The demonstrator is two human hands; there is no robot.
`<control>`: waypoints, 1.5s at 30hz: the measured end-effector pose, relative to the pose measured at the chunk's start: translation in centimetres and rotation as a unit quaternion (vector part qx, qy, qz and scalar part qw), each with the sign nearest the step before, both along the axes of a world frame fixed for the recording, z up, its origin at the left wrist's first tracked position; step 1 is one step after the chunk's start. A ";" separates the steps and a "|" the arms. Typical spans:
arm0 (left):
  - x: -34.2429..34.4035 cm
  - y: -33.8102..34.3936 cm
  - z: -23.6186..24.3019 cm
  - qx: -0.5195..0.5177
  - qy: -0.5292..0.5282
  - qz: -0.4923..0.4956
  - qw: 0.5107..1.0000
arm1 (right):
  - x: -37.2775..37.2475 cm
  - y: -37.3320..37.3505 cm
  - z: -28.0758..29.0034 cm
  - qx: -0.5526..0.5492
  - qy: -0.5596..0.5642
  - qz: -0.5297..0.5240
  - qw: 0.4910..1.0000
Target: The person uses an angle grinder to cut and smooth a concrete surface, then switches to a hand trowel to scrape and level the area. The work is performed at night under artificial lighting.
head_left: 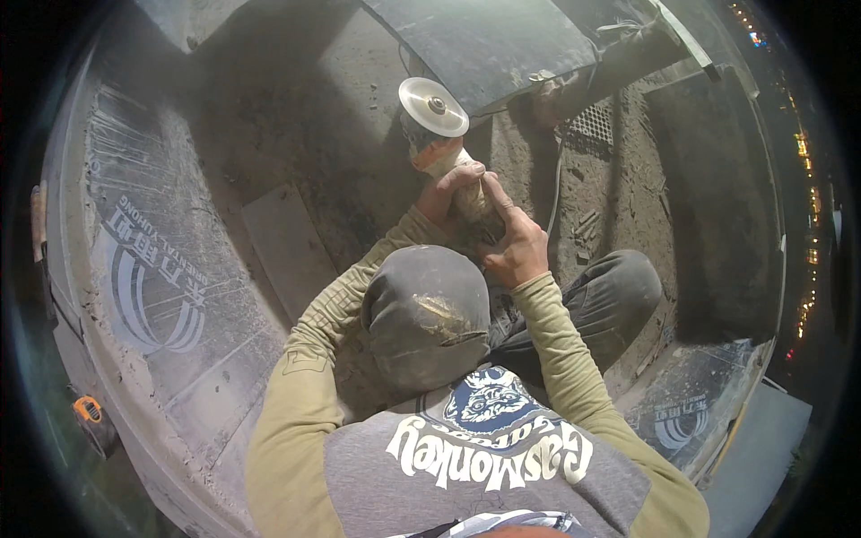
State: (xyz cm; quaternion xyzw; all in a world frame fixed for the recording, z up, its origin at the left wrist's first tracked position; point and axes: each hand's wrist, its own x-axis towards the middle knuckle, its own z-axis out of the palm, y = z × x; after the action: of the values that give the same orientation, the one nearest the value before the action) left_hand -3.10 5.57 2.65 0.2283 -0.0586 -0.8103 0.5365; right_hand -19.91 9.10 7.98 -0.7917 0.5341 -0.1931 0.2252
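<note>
dusty angle grinder [473, 204], pale disc [434, 108] at far end

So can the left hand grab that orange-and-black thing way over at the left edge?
Probably not as things stand: the left hand is busy holding the grinder, and the grey printed panel lies between it and the orange-and-black thing.

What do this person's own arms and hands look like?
Both arms wear long olive-yellow sleeves: the left sleeve is heavily creased along the forearm with a dark angular outline near the elbow; the right sleeve looks smoother. The left hand and right hand are gloveless.
</note>
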 end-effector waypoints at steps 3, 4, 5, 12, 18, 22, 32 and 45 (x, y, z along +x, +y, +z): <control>1.0 0.5 2.5 0.021 0.048 -0.043 0.998 | 0.3 -0.4 0.3 0.021 -0.012 -0.003 1.000; 1.0 0.2 2.0 0.018 0.028 -0.029 0.999 | 0.6 -0.7 0.3 0.028 -0.017 -0.003 0.999; 0.7 -0.6 1.0 0.015 0.008 -0.016 1.000 | 0.8 -0.9 0.3 0.035 -0.021 -0.004 0.999; 1.9 -3.1 0.9 0.015 0.013 -0.014 1.000 | 2.2 -3.9 1.1 0.080 0.026 -0.015 0.996; 3.1 -5.3 1.2 -0.004 0.027 -0.024 0.999 | 2.9 -6.3 -0.6 0.022 0.059 -0.004 0.998; 3.6 -6.7 -1.0 -0.049 -0.033 0.025 0.998 | 4.1 -6.4 0.4 0.064 0.064 -0.007 0.996; 0.6 -1.7 -1.3 -0.029 -0.030 -0.020 0.999 | -0.2 -1.1 -0.2 0.018 0.006 -0.006 1.000; 1.3 -2.2 0.8 0.000 0.020 -0.041 0.999 | 0.7 -2.8 -0.1 0.032 0.010 -0.006 0.999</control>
State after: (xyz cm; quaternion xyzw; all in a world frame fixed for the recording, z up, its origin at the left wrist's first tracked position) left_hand -1.76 3.35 3.48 0.2100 -0.0568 -0.8357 0.5042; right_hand -19.21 6.30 7.89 -0.7826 0.5472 -0.1690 0.2438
